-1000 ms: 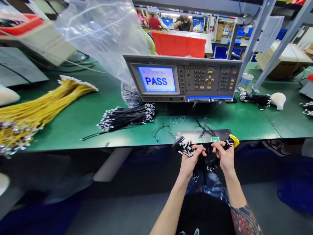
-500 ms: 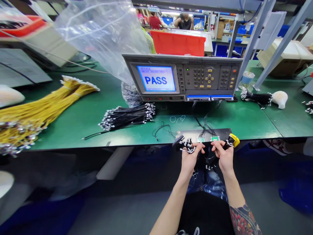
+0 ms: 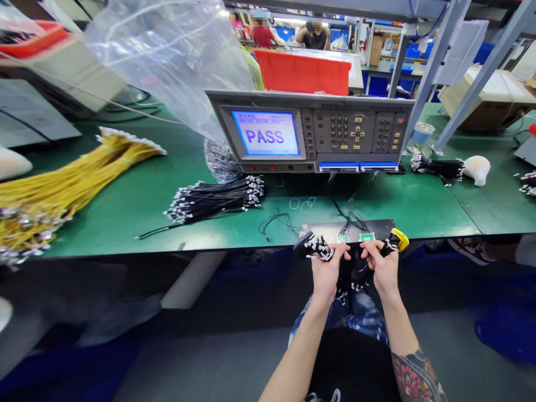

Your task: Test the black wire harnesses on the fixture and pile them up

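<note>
My left hand [image 3: 325,273] is closed around black cables with white connector ends [image 3: 319,249], which fan out past its knuckles at the bench edge. Its thumb and fingertips come together just below the left small green circuit board [image 3: 343,238]. A few centimetres away, my right hand [image 3: 384,271] is closed too, its thumb and forefinger pinched at the lower edge of the right green circuit board [image 3: 367,237]. More black cables with white ends [image 3: 390,246] show at the right hand, and others hang between the hands. What the fingertips pinch is too small to make out.
A grey cable tester [image 3: 364,134] showing PASS stands behind the boards, wired to them. Black cable bundles [image 3: 215,198] and yellow cable bundles [image 3: 84,184] lie left on the green bench [image 3: 218,237]. A yellow-handled object [image 3: 401,239] is beside my right hand.
Both hands keep nearly the same place and grip at the boards. The view has shifted slightly, and the PASS lettering has turned from bright blue to a duller purple.
</note>
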Demonstrator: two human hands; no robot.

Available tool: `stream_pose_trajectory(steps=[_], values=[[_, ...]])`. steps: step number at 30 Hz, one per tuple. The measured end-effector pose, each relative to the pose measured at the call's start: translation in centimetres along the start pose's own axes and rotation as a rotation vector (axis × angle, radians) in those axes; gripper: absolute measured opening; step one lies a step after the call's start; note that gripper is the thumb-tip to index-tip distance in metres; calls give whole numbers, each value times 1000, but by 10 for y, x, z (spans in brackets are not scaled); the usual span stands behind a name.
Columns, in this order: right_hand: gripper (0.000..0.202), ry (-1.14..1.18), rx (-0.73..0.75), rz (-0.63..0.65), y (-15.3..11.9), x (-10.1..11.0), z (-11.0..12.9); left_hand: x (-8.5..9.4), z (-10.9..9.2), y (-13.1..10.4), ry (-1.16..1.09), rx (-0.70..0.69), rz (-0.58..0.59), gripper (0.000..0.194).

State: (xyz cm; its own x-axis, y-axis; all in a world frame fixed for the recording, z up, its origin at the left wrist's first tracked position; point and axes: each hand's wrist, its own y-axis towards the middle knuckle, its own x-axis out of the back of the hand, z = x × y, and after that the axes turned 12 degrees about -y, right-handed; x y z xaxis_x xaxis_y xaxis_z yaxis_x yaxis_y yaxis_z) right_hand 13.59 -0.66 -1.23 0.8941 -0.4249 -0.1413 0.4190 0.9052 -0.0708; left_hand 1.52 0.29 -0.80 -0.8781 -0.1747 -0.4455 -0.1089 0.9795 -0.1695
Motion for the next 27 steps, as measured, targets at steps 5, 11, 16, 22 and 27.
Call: stream_pose_trajectory(steps=[5, 11, 16, 22, 27], values=[[35, -7, 1, 7, 0, 0, -3, -2, -3, 2, -16, -55, -18, 25], [49, -22, -62, 217, -1, 9, 0, 4, -15, 1, -4, 14, 136, 35], [50, 90, -36, 343, -11, 20, 17, 19, -29, -11, 33, 211, 332, 41], [42, 33, 34, 377, -18, 23, 33, 36, -31, -17, -38, 511, 734, 50], [30, -185, 105, 453, -23, 12, 29, 26, -29, -23, -20, 551, 814, 49]])
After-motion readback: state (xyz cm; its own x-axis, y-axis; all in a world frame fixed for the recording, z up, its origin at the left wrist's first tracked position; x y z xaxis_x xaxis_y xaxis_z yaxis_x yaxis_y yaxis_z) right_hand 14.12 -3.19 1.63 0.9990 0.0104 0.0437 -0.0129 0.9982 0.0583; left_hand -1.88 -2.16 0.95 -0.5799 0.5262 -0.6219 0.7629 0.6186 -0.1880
